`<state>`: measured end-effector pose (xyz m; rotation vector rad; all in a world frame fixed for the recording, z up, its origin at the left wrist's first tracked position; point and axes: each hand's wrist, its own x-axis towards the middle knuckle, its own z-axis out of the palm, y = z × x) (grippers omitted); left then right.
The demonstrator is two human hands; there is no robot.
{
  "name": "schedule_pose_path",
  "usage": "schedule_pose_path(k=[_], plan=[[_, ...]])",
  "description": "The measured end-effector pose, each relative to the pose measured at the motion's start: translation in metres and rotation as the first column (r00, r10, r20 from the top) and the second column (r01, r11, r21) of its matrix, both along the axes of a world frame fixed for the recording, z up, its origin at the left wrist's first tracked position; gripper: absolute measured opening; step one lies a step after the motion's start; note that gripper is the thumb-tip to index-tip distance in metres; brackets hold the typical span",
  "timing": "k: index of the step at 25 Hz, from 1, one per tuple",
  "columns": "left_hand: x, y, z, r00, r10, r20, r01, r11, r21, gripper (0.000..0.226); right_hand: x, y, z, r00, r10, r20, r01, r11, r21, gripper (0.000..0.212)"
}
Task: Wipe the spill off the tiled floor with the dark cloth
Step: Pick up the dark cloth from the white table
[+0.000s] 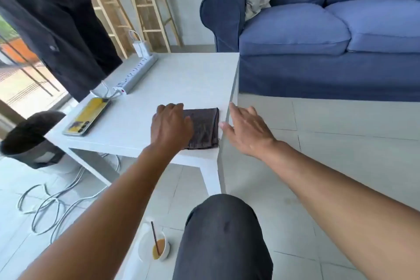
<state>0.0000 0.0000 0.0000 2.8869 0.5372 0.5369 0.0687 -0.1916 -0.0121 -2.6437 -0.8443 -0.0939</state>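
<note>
The task stood at fetching: the left hand (171, 124) lay flat and open on the folded cloth (204, 128) at the table (181, 79) edge mid-frame, the right hand (246, 130) open beside it, so the next move probably called for closing a grip and carrying it to the floor (341, 143).

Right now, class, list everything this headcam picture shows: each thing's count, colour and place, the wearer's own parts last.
Cloth: one, dark, folded, table's near right corner.
Table: one, white, centre.
Phone: one, yellow, table's left edge.
Power strip: one, grey, table's far left.
Sofa: one, blue, behind table.
Cup: one, white, on floor, holding brown liquid and a stick.
Cables: several, grey, floor left.
Left hand: on cloth.
Right hand: open, beside table.
Knee: dark trousers.
</note>
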Motion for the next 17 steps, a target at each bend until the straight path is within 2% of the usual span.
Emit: schedule_pose_path(k=[2, 4, 6, 8, 10, 12, 15, 17], plan=[[0.002, 0.025, -0.002, 0.988, 0.150, -0.028, -0.152, 0.986, -0.063, 0.030, 0.007, 0.035, 0.002, 0.999, 0.010, -0.043, -0.010, 1.000, -0.010, 0.052], [0.003, 0.045, -0.010, 0.952, 0.279, -0.128, -0.298, 0.939, -0.172, 0.032, 0.012, 0.063, 0.005, 0.997, -0.009, -0.075, 0.004, 0.998, -0.060, 0.048], [0.009, 0.046, -0.012, 0.936, 0.291, -0.195, -0.338, 0.898, -0.283, 0.026, 0.022, 0.072, 0.003, 0.989, -0.052, -0.137, 0.046, 0.998, -0.050, 0.046], [0.011, 0.042, -0.011, 0.937, 0.292, -0.192, -0.345, 0.861, -0.374, 0.020, 0.030, 0.067, 0.001, 0.977, -0.061, -0.204, 0.057, 0.998, -0.025, 0.041], [0.010, 0.034, -0.010, 0.949, 0.272, -0.159, -0.315, 0.846, -0.431, 0.019, 0.027, 0.057, 0.002, 0.968, -0.055, -0.243, 0.063, 0.998, 0.026, 0.034], [0.008, 0.018, -0.009, 0.971, 0.216, -0.104, -0.239, 0.846, -0.476, 0.020, 0.020, 0.037, 0.006, 0.956, -0.055, -0.289, 0.102, 0.983, 0.150, 0.024], [0.011, -0.016, -0.001, 0.996, 0.078, -0.030, -0.082, 0.823, -0.563, 0.025, 0.009, -0.018, 0.017, 0.908, -0.113, -0.403, 0.249, 0.921, 0.301, 0.018], [0.018, -0.052, 0.006, 0.999, -0.047, 0.015, 0.045, 0.747, -0.663, 0.017, 0.000, -0.066, 0.022, 0.849, -0.149, -0.506, 0.373, 0.848, 0.376, 0.019]])
